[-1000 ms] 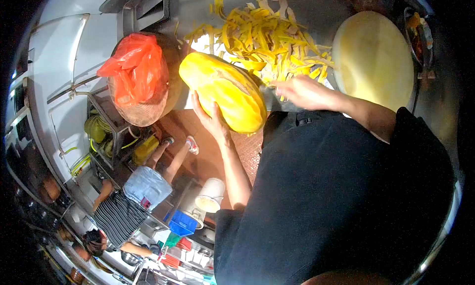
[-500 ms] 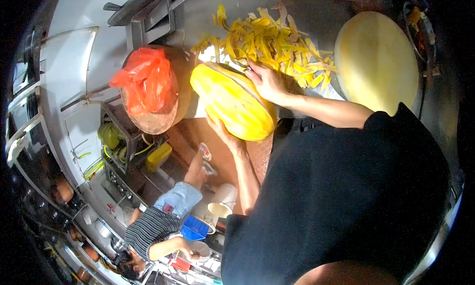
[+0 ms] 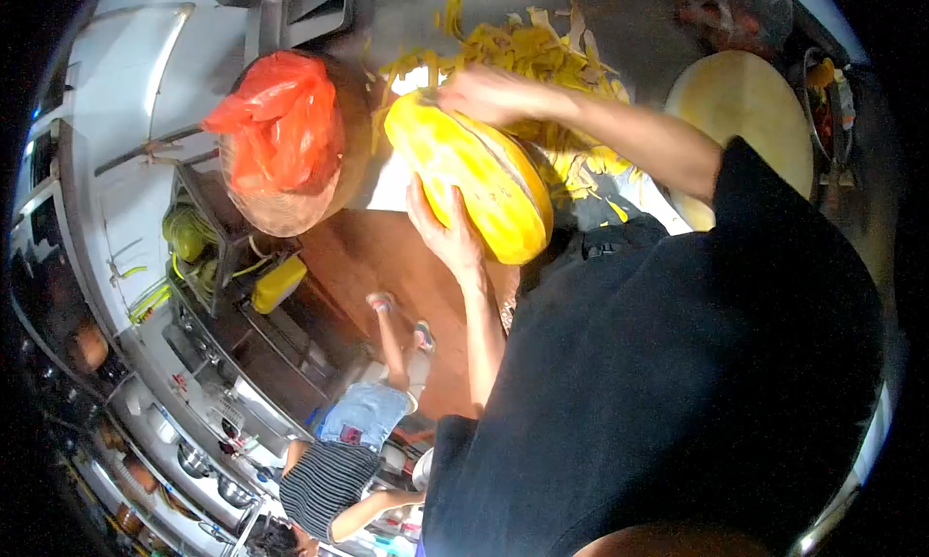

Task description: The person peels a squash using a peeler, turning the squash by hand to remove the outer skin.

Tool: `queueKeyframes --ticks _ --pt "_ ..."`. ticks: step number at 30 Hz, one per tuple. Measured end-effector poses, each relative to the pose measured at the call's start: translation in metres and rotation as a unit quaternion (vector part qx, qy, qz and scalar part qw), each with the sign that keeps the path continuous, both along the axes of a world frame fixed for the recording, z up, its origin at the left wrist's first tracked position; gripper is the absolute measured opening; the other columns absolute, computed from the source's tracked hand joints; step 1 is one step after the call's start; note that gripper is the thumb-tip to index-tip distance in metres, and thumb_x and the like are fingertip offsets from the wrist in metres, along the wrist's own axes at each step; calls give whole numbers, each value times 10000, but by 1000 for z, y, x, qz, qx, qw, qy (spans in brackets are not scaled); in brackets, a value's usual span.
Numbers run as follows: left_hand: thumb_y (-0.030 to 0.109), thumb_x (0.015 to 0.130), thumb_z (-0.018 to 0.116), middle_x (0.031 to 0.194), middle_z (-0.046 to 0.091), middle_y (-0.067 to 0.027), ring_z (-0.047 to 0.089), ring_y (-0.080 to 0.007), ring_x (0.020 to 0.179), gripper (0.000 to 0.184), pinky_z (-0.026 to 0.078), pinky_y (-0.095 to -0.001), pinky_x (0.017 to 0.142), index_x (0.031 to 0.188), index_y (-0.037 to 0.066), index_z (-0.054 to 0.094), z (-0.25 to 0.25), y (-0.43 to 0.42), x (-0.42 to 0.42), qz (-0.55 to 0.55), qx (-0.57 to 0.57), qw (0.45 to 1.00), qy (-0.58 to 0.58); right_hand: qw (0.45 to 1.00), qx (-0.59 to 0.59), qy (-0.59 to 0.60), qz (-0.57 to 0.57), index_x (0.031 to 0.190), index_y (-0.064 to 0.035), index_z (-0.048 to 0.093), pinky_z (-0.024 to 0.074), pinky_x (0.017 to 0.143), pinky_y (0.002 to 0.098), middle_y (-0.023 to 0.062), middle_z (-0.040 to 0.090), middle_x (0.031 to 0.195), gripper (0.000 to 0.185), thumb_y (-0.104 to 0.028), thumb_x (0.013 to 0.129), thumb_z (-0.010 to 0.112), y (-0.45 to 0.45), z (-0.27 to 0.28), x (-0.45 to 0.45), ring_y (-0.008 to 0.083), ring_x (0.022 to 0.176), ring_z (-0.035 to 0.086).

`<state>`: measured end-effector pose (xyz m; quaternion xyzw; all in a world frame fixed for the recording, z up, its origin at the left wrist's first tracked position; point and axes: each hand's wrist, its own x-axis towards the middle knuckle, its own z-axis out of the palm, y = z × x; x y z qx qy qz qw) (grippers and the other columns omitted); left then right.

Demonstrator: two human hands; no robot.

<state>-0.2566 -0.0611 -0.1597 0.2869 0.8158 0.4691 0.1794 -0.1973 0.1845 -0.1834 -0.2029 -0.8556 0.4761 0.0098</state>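
A large, long yellow fruit (image 3: 469,180) lies tilted at the counter's edge, with a pale brownish strip of rind along its upper side. My left hand (image 3: 448,230) holds it from below, fingers spread on its near side. My right hand (image 3: 489,94) is at the fruit's upper left end, blurred, with its fingers curled closed; whatever it grips is hidden. Behind that hand, yellow peel strips (image 3: 532,49) are heaped on the counter, and a few lie beside the fruit. Part of a white surface (image 3: 392,181) shows under and left of the fruit.
A large pale oval fruit (image 3: 740,102) lies at the right, near a bowl of scraps (image 3: 830,112). On the left, a red plastic bag (image 3: 281,121) rests on a round basket (image 3: 290,213). Metal trays (image 3: 310,20) stand behind. Another person (image 3: 334,475) is at the lower left.
My right hand has moved left and up along the fruit to its far end. My left hand remains on the fruit's near side. The other person has shifted as the view moved.
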Motion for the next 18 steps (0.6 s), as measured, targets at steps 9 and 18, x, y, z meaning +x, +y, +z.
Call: queueKeyframes --ticks 9,18 --pt "255 1004 655 1589 398 -249 370 -394 1483 592 284 -468 1228 1514 16 474 -2 0 -7 -36 3 999 -6 997 66 -14 -24 963 17 712 529 720 512 250 697 838 395 -295 1046 486 10 38 16 374 727 691" --pt "220 1000 651 1586 408 -239 384 -381 1476 583 286 -463 1229 1511 1 476 -3 -4 -7 -26 -2 999 -20 991 16 -108 81 812 -2 719 456 565 468 154 628 664 443 -289 1059 489 27 51 54 218 530 531"
